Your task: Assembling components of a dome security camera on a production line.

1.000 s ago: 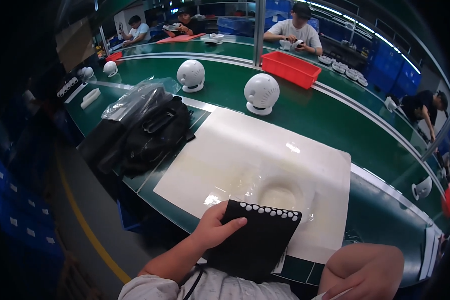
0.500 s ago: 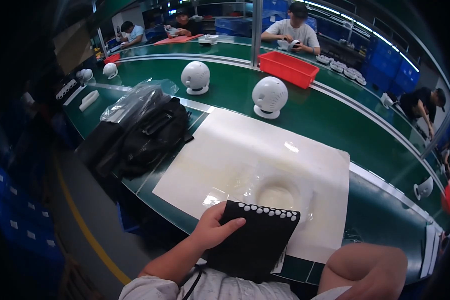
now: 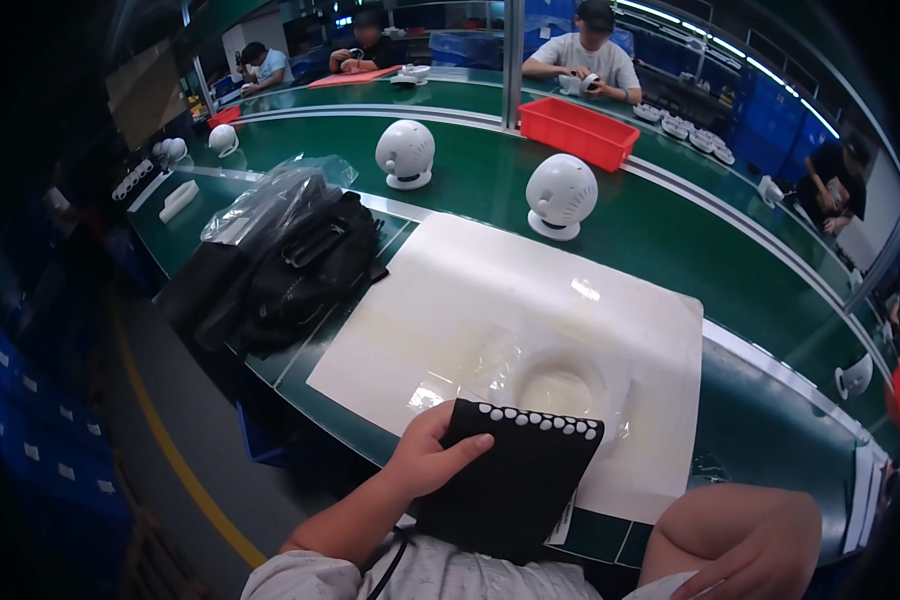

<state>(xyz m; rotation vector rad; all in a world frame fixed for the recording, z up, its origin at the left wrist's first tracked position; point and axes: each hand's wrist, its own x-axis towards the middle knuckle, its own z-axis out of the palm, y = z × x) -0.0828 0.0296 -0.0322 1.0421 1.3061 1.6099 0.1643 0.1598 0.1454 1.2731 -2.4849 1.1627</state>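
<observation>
Black pouch [image 3: 515,475] with white dots sat at the near edge of the white mat [image 3: 530,330], pinched by the left hand [image 3: 432,458], right hand [image 3: 760,555] off it, grip unclear, nothing loaded yet by the looks.

Person's own body, head view. Left hand [image 3: 432,458]: bare, wearing no glove, ring or watch, showing short plain nails. Left forearm: bare, emerging from a short pale sleeve [image 3: 280,580] of light speckled fabric. A thin dark cord [image 3: 398,558] is hanging against the pale shirt front [image 3: 470,578]. Right hand [image 3: 770,565]: bare, showing only partly at the lower edge; right forearm [image 3: 730,525] is showing bare too.
</observation>
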